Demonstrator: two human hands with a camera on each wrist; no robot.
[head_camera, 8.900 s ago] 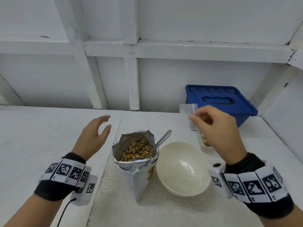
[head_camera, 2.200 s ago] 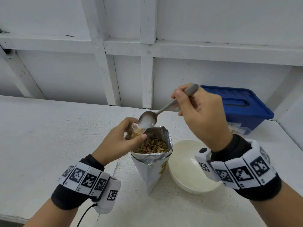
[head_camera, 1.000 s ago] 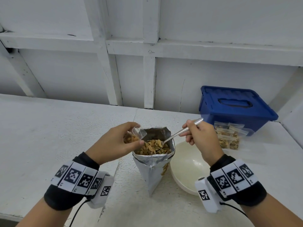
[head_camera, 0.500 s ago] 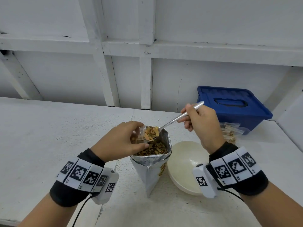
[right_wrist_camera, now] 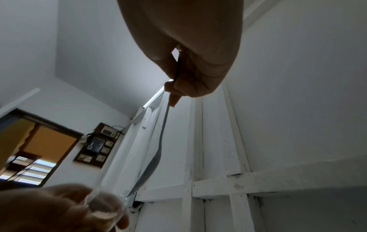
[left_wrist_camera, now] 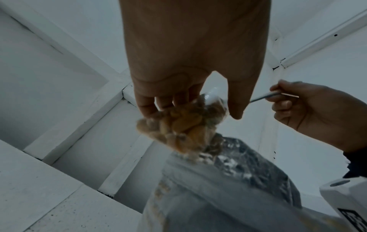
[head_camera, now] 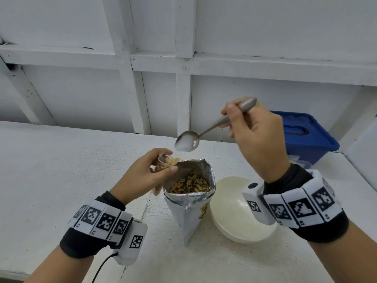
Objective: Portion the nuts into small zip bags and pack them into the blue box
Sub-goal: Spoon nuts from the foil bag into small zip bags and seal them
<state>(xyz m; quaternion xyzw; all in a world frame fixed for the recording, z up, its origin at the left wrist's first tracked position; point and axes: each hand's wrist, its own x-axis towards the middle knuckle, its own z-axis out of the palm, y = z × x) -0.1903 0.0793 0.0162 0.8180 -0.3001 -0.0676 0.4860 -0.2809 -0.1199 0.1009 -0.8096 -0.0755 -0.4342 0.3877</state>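
Head view: a small zip bag (head_camera: 165, 162) part-filled with nuts is pinched by the left hand (head_camera: 142, 176) just beside the rim of the open foil pouch (head_camera: 190, 198) on the counter (head_camera: 61, 170). An empty spoon (head_camera: 186, 140) is gripped by the curled right hand (head_camera: 257, 137) above it. The blue box (head_camera: 306, 135), lid on, stands behind, right of a white bowl (head_camera: 234, 217).

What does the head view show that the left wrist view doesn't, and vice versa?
Head only: blue box with its lid on, white bowl, nuts inside the open foil bag, and the empty spoon bowl. Left wrist only: the underside of the small zip bag, bulging with nuts. Both: left hand holding the zip bag, right hand gripping the spoon, the foil bag.
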